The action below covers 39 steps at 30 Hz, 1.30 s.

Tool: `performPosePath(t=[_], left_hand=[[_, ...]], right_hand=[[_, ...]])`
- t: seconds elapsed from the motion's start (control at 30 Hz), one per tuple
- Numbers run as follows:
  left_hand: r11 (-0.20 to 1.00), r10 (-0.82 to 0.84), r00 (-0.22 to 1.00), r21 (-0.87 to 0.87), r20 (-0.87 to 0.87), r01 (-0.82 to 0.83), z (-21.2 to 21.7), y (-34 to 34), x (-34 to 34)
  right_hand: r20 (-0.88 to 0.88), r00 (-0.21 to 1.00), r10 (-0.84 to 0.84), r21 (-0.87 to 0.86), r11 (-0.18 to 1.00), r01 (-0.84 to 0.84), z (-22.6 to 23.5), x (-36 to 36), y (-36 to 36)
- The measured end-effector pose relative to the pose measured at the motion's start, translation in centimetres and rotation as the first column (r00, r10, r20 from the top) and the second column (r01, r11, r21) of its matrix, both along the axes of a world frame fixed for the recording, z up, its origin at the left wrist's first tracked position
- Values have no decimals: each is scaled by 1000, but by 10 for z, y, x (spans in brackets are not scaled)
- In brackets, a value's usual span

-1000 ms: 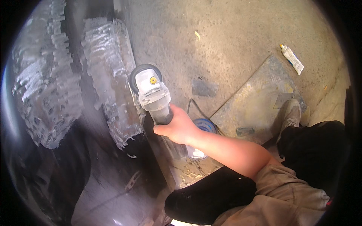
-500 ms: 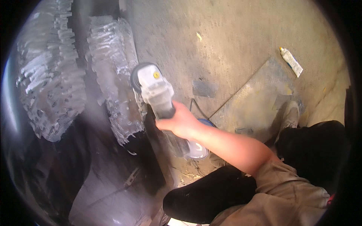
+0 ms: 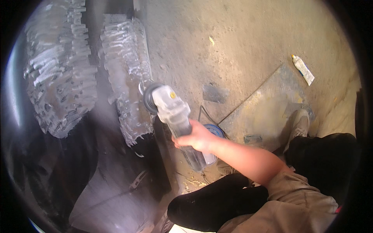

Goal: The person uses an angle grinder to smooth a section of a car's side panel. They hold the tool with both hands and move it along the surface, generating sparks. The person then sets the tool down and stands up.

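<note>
My right hand (image 3: 196,138) is wrapped around the dark grey body of an angle grinder (image 3: 173,108) with a pale gear head and a yellow button. Its round dark disc (image 3: 150,99) lies at the edge of a black vehicle panel, against the lower right side of a scraped silvery-grey patch (image 3: 126,70). Whether the disc presses on the panel is hard to tell. Further left, a larger patch (image 3: 62,77) of bared, streaked metal covers the black bodywork (image 3: 50,167). My left hand is outside the picture.
A cord (image 3: 206,114) and a blue-rimmed round can (image 3: 213,131) lie behind my forearm. On the concrete floor are a flat board (image 3: 268,105), a white tube (image 3: 303,70) with a yellow cap and a grey sheet piece (image 3: 215,93). My shoe (image 3: 300,122) rests on the board.
The grinder and my right hand have shifted slightly right and downward in the picture. The panel also sits a little further right in view, and the can shows more.
</note>
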<state>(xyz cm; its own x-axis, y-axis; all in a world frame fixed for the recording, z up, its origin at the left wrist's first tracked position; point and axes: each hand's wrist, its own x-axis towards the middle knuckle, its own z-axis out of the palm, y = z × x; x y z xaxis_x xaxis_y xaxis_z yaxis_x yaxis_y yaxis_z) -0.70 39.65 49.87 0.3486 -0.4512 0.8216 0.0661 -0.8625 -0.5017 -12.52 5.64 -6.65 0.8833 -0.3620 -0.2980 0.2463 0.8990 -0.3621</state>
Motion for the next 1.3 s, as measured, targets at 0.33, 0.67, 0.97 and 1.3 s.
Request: performPosePath(t=[0.33,0.67,0.97,1.3], left_hand=[[976,172,984,125,43,-176,-27,-59,-28],[963,21,994,266,112,-50,-20,-32,-16],[989,-131,989,55,-67,134,-5,-12,-7],[989,-33,999,147,-10,34,-5,-18,-11]], right_hand=[[126,992,-15,142,990,-3,4,9,-14],[177,984,-20,209,978,-18,3,9,8],[280,960,-9,238,970,-60,-10,-6,47],[212,977,-11,357,932,-67,-16,2,33]])
